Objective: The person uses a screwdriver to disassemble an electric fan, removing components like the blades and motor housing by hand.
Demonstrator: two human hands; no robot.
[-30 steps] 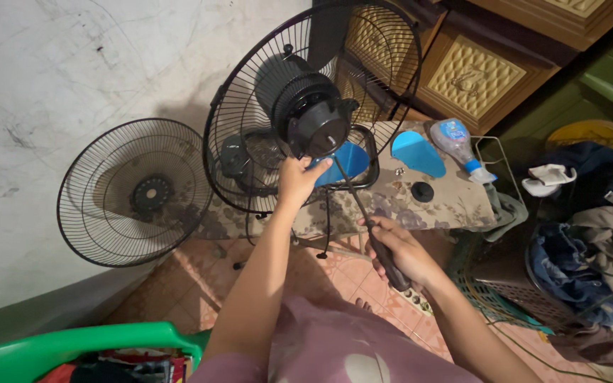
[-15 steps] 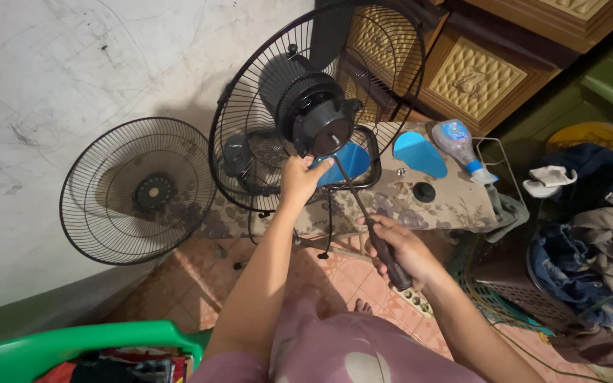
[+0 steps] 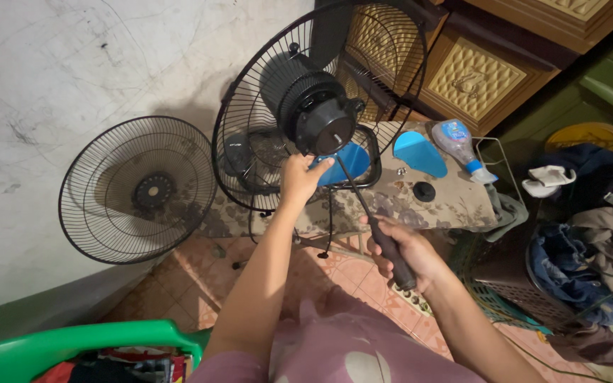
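A black fan motor (image 3: 318,113) is seen in the middle of a round black wire guard (image 3: 250,106), and everything else is placed around it. The guard is stood up on a low surface (image 3: 455,202) covered with a flowery cloth.

The left hand (image 3: 299,177) is held just below the motor. Its fingers are curled and its thumb is pressed near the bottom of the motor housing. A blue fan blade (image 3: 352,162) is seen right behind this hand, under the motor. It cannot be told whether the blade itself is gripped.

The right hand (image 3: 406,252) is found lower down and to the right of the motor. It is closed tight around the dark handle of a screwdriver (image 3: 377,227). The thin shaft is pointed up toward the motor, and its tip is set at the lower edge of the housing, beside the left thumb.

A second wire guard (image 3: 136,190) is leaned against the white wall, to the left of the motor. Another blue blade (image 3: 420,152) is laid on the surface to the right of the motor, with a clear bottle (image 3: 455,142) beside it and a small black cap (image 3: 424,191) below it. A green plastic rim (image 3: 72,344) is seen far below the motor, at the bottom left. A heap of clothes (image 3: 583,241) is piled far to the right.
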